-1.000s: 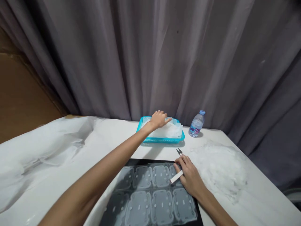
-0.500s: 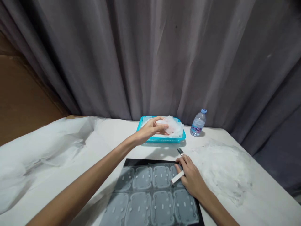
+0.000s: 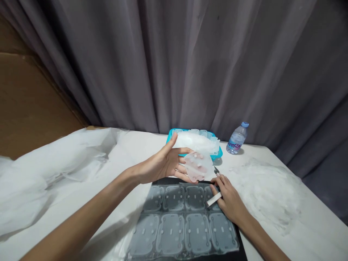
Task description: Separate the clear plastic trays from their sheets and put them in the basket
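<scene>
My left hand (image 3: 168, 163) is palm up, fingers spread and thumb raised. A thin translucent plastic piece (image 3: 199, 166) with small raised dots lies across its fingers, above the far edge of the sheet. My right hand (image 3: 228, 197) is curled round a small pointed metal tool (image 3: 217, 172), whose dark tip sticks out past the fingers. A short white bar (image 3: 214, 199) shows by its thumb; whether it is the same tool's handle I cannot tell. Beneath this hand, a translucent sheet of rounded rectangular pieces (image 3: 170, 233) lies on a black board (image 3: 241, 246).
At the back stands a turquoise tray (image 3: 218, 156) heaped with translucent pieces. A water bottle (image 3: 237, 139) is right of it. White filmy scraps (image 3: 272, 192) lie at the right, white sheeting (image 3: 67, 159) at the left. A cardboard box (image 3: 35, 90) rises at far left, before a grey curtain (image 3: 185, 65).
My left hand has drawn back from over the tray toward me and turned palm up, with one translucent piece on its fingers. My right hand keeps its place by the sheet.
</scene>
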Action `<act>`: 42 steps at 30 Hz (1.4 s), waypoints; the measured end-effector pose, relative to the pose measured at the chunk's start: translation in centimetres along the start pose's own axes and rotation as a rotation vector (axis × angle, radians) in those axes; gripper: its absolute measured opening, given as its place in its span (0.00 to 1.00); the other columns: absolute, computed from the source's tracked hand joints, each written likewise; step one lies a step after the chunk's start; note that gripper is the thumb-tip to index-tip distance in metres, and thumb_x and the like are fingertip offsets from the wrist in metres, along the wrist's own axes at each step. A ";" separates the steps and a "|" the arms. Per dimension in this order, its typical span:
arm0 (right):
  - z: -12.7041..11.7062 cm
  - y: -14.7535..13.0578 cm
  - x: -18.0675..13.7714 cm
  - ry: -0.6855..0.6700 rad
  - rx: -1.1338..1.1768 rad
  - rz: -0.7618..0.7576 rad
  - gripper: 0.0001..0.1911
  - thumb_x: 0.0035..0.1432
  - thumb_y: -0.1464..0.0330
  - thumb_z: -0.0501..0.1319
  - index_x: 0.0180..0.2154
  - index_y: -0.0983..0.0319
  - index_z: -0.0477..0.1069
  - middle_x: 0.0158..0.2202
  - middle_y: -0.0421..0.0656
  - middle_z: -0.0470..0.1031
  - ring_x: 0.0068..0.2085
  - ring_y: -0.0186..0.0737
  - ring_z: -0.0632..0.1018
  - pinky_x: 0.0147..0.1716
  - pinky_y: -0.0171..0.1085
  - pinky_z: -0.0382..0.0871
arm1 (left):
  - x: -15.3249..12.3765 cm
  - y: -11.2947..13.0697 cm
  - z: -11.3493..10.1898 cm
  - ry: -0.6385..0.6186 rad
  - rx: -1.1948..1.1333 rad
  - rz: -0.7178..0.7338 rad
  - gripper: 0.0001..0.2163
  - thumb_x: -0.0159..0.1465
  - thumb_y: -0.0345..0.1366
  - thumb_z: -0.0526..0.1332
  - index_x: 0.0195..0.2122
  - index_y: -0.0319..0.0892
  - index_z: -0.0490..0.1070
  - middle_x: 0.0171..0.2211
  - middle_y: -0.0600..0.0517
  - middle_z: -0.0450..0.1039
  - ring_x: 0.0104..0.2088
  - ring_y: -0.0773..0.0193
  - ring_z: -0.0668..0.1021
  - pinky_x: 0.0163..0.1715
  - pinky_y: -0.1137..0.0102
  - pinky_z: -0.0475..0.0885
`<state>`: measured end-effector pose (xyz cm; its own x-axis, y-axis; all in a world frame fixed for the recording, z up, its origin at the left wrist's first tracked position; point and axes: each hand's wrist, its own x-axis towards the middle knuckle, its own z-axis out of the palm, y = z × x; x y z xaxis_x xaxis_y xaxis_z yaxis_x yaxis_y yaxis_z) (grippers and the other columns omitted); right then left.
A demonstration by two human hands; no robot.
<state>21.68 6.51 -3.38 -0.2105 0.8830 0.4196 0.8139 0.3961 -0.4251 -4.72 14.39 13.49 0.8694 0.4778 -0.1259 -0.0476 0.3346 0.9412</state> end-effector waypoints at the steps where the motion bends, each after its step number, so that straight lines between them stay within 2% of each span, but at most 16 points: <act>1: 0.0 0.1 0.0 0.000 -0.002 -0.001 0.04 0.72 0.70 0.53 0.45 0.57 0.65 0.45 0.48 0.71 0.50 0.52 0.75 0.50 0.52 0.74 | -0.1 0.1 -0.1 -0.019 0.009 -0.013 0.41 0.66 0.71 0.41 0.56 0.39 0.72 0.50 0.35 0.80 0.49 0.43 0.83 0.52 0.51 0.75; 5: 0.2 0.3 -0.2 0.000 -0.007 0.003 0.04 0.72 0.69 0.53 0.46 0.57 0.65 0.45 0.48 0.71 0.50 0.53 0.75 0.49 0.52 0.74 | -0.6 0.1 -0.4 -0.073 0.001 -0.017 0.47 0.63 0.74 0.34 0.56 0.36 0.70 0.48 0.35 0.81 0.46 0.45 0.84 0.52 0.50 0.74; 9: 0.2 0.4 -0.2 -0.007 -0.009 0.017 0.05 0.72 0.68 0.53 0.46 0.57 0.65 0.45 0.48 0.71 0.50 0.53 0.76 0.49 0.52 0.74 | -0.7 0.1 -0.7 -0.125 -0.022 -0.004 0.46 0.64 0.73 0.34 0.56 0.37 0.71 0.49 0.36 0.81 0.46 0.46 0.84 0.54 0.50 0.73; 14: 0.2 0.4 -0.2 -0.010 0.008 0.008 0.05 0.72 0.68 0.52 0.46 0.57 0.65 0.45 0.49 0.71 0.50 0.53 0.75 0.50 0.52 0.74 | -0.8 0.2 -0.9 -0.123 -0.040 -0.001 0.45 0.65 0.72 0.35 0.57 0.37 0.70 0.50 0.36 0.80 0.49 0.44 0.83 0.55 0.49 0.73; 23: 0.3 0.5 -0.4 -0.006 0.016 0.009 0.05 0.73 0.66 0.53 0.46 0.57 0.66 0.45 0.49 0.71 0.49 0.52 0.76 0.48 0.50 0.75 | -0.7 0.1 -1.4 -0.157 -0.103 0.012 0.43 0.66 0.71 0.37 0.57 0.37 0.69 0.51 0.34 0.80 0.49 0.45 0.83 0.56 0.47 0.72; 27: 0.3 0.5 -0.4 0.013 0.015 0.009 0.05 0.72 0.66 0.53 0.45 0.57 0.67 0.43 0.48 0.71 0.47 0.51 0.77 0.47 0.49 0.75 | -0.6 0.0 -1.5 -0.151 -0.108 0.012 0.44 0.66 0.71 0.37 0.58 0.37 0.69 0.50 0.34 0.80 0.49 0.45 0.83 0.57 0.48 0.72; 42: 0.2 0.7 -0.4 -0.014 0.022 0.001 0.06 0.73 0.65 0.53 0.46 0.57 0.66 0.45 0.48 0.74 0.52 0.53 0.77 0.51 0.50 0.74 | -0.2 -0.6 -1.8 -0.101 -0.042 -0.042 0.45 0.64 0.72 0.39 0.59 0.37 0.69 0.49 0.34 0.81 0.46 0.45 0.84 0.56 0.48 0.72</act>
<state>22.18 6.50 -3.99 -0.2172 0.8868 0.4079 0.8019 0.4004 -0.4435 -5.77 15.57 12.35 0.9162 0.3790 -0.1302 -0.0290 0.3868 0.9217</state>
